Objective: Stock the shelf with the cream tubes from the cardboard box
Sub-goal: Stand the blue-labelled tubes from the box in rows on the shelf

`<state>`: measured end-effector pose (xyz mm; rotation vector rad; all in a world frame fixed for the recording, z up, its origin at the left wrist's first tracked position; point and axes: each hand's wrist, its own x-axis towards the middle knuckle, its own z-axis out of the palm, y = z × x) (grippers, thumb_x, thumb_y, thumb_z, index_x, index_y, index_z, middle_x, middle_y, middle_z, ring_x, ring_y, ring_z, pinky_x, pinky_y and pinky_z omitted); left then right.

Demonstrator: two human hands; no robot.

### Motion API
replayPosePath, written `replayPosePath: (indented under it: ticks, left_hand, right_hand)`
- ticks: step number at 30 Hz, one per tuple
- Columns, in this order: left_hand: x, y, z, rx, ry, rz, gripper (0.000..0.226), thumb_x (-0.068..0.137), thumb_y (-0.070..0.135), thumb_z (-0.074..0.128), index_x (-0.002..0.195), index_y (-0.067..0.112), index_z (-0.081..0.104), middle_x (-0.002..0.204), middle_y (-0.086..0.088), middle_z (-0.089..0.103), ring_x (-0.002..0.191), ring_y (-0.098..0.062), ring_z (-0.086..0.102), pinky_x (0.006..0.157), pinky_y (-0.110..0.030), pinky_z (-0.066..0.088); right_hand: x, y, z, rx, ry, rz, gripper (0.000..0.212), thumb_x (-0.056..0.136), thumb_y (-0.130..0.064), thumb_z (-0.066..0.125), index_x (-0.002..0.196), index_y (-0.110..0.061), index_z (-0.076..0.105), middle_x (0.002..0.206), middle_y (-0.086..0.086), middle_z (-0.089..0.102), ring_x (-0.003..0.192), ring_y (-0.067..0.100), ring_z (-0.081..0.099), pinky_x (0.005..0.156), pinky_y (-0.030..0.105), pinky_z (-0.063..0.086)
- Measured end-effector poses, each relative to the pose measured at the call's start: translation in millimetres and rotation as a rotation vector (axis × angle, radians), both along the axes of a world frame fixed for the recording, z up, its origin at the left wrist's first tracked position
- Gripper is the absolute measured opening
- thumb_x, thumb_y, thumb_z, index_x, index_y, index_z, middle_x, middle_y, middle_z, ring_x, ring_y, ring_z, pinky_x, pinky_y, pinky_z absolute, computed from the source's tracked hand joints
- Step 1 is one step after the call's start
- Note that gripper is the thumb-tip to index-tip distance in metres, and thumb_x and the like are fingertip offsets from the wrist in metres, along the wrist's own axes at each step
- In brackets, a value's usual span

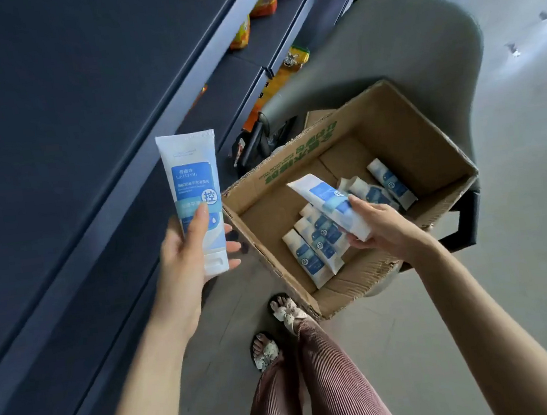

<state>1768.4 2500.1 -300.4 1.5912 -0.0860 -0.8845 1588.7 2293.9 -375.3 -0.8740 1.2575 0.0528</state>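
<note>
While the left hand (195,251) grips a tube (193,182) upright beside the left edge of the box (412,142), ready for the shelf (47,114), the right hand (382,225) pinches a second tube (328,202) inside, above perhaps seven spare tubes (309,258) on its floor.

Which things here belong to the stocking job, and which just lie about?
Job: white-and-blue cream tube in left hand; second cream tube in right hand; more tubes in brown cardboard box; dark blue shelf.
Lying about: orange-yellow packets on shelf; grey padded chair under box.
</note>
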Motion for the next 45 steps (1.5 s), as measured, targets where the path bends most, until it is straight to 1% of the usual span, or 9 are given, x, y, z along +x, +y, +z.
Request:
replayPosePath:
  ticks: [4,6,10,15,19,26,31,39,45]
  left_hand:
    - [0,22,34,0.001,-0.008,0.007,0.030,0.087,0.043,0.051,0.103,0.018,0.058,0.067,0.007,0.066,0.050,-0.008,0.057,0.045,-0.021,0.048]
    - [3,36,56,-0.003,-0.038,-0.028,0.030,0.085,0.044,0.051,0.099,0.019,0.060,0.067,0.005,0.064,0.050,-0.010,0.054,0.044,-0.021,0.046]
    - [10,65,105,-0.034,-0.134,-0.057,0.036,0.081,0.048,0.050,0.094,0.016,0.060,0.071,0.004,0.063,0.051,-0.011,0.053,0.046,-0.022,0.046]
    - [19,104,175,-0.108,-0.262,-0.009,0.044,0.078,0.048,0.050,0.101,0.013,0.060,0.078,-0.002,0.064,0.058,-0.013,0.057,0.049,-0.026,0.049]
    - [22,130,223,-0.187,-0.381,0.058,0.037,0.081,0.047,0.050,0.099,0.018,0.062,0.081,-0.002,0.066,0.061,-0.014,0.061,0.051,-0.026,0.052]
    - [17,159,292,-0.327,-0.564,0.178,0.029,0.087,0.044,0.046,0.086,0.027,0.068,0.078,-0.003,0.065,0.055,-0.015,0.057,0.045,-0.026,0.047]
    - [11,187,326,-0.445,-0.639,0.418,0.032,0.088,0.047,0.051,0.102,0.022,0.064,0.080,-0.003,0.064,0.058,-0.015,0.059,0.045,-0.028,0.049]
    - [17,252,353,-0.410,-0.783,0.781,0.047,0.086,0.049,0.043,0.122,0.019,0.053,0.080,0.003,0.070,0.060,-0.013,0.066,0.048,-0.028,0.054]
    - [13,329,363,-0.359,-0.813,0.869,0.045,0.077,0.053,0.045,0.115,0.029,0.054,0.087,0.005,0.072,0.067,-0.009,0.067,0.049,-0.023,0.053]
  right_hand:
    - [5,33,44,0.159,-0.302,-0.099,0.025,0.091,-0.033,0.056,0.102,-0.011,0.063,0.080,0.008,0.070,0.069,0.015,0.068,0.069,0.034,0.058]
    - [10,43,67,0.179,-0.458,-0.003,0.031,0.086,-0.034,0.062,0.107,-0.012,0.063,0.089,0.008,0.067,0.079,0.019,0.069,0.069,0.034,0.059]
    - [31,52,119,0.138,-0.673,0.225,0.031,0.080,-0.034,0.065,0.111,-0.035,0.067,0.096,-0.002,0.069,0.087,0.011,0.066,0.074,0.034,0.057]
    - [81,58,198,-0.012,-0.800,0.387,0.039,0.084,-0.028,0.059,0.123,-0.028,0.053,0.097,0.001,0.072,0.089,0.018,0.070,0.067,0.030,0.057]
    - [116,70,259,-0.135,-0.936,0.485,0.054,0.074,-0.029,0.068,0.125,-0.027,0.051,0.105,0.004,0.070,0.098,0.028,0.068,0.071,0.035,0.057]
    - [152,95,339,-0.257,-1.116,0.572,0.029,0.086,-0.031,0.054,0.112,-0.032,0.064,0.102,0.005,0.070,0.092,0.030,0.069,0.067,0.036,0.058]
    - [182,120,387,-0.291,-1.234,0.660,0.032,0.083,-0.033,0.058,0.115,-0.030,0.063,0.103,0.000,0.069,0.095,0.028,0.069,0.069,0.036,0.058]
    - [226,193,431,-0.238,-1.329,0.707,0.050,0.079,-0.032,0.063,0.126,-0.026,0.048,0.107,0.002,0.069,0.097,0.029,0.068,0.068,0.035,0.057]
    - [261,268,450,-0.240,-1.380,0.753,0.046,0.084,-0.024,0.060,0.128,-0.026,0.046,0.111,0.001,0.067,0.097,0.021,0.067,0.070,0.038,0.058]
